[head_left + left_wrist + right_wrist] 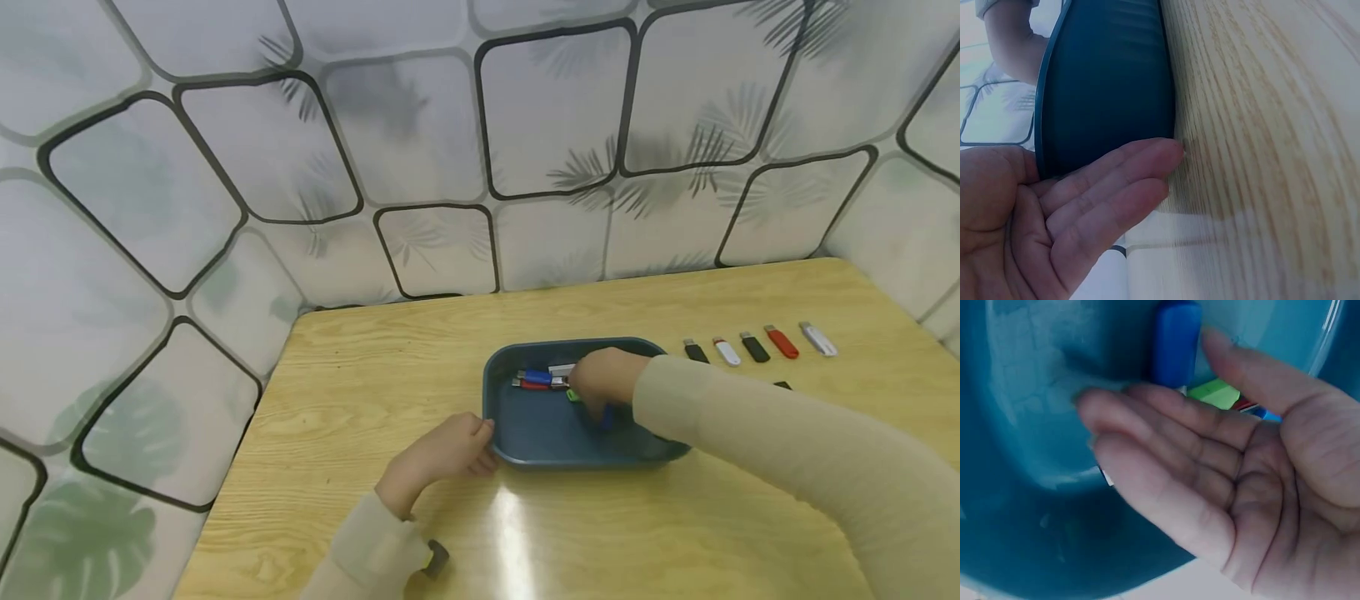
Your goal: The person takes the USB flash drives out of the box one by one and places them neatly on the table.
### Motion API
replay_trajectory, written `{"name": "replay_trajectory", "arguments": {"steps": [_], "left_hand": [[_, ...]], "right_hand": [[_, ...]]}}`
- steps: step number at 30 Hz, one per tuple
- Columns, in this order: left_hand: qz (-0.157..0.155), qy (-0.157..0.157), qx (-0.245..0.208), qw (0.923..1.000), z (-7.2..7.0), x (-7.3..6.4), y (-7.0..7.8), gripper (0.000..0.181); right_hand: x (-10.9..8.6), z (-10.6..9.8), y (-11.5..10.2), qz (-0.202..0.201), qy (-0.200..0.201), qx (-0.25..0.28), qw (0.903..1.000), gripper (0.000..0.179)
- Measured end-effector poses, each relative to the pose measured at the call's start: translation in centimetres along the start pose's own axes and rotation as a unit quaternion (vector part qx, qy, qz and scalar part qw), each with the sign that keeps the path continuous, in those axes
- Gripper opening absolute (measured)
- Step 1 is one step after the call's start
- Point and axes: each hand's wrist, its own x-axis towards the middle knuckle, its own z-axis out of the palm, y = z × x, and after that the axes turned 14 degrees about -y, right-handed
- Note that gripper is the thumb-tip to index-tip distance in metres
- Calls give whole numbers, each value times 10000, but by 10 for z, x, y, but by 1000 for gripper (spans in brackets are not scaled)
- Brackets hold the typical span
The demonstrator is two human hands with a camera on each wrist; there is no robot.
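Observation:
A dark blue tray [532, 437] stands on the wooden table. My left hand [450, 450] holds its near left corner, thumb at the rim; in the left wrist view the fingers [1110, 200] lie along the outer wall. My right hand [611, 375] reaches down into the tray, fingers loosely extended and thumb apart. Close by its thumb and fingertips is a blue USB stick [1177, 344], its lower end hidden behind a finger. A green USB stick [1215, 394] lies just past the fingers. Further left in the tray are another blue stick [536, 377] and a red stick [534, 386].
On the table right of the tray, several USB sticks lie in a row, among them a white one [727, 352], a red one [782, 342] and a silver one [818, 339]. The right sleeve covers part of that area. A patterned cloth [555, 117] hangs behind the table.

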Motion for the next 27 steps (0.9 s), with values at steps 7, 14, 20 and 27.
{"name": "replay_trajectory", "arguments": {"steps": [7,14,20,27], "left_hand": [[96,40,101,9999,2,-1,-4,48],[235,141,159,9995,2,-2,-3,46],[230,181,8,9996,2,-3,-2,46],[200,198,-29,9996,5,-3,-3,45]], "right_hand": [[12,2,-6,23,-138,-501,9986,35],[9,2,-6,33,158,-650,9978,35],[6,7,-8,-127,294,-412,9986,24],[4,10,-10,-212,253,-422,9986,20]]}}
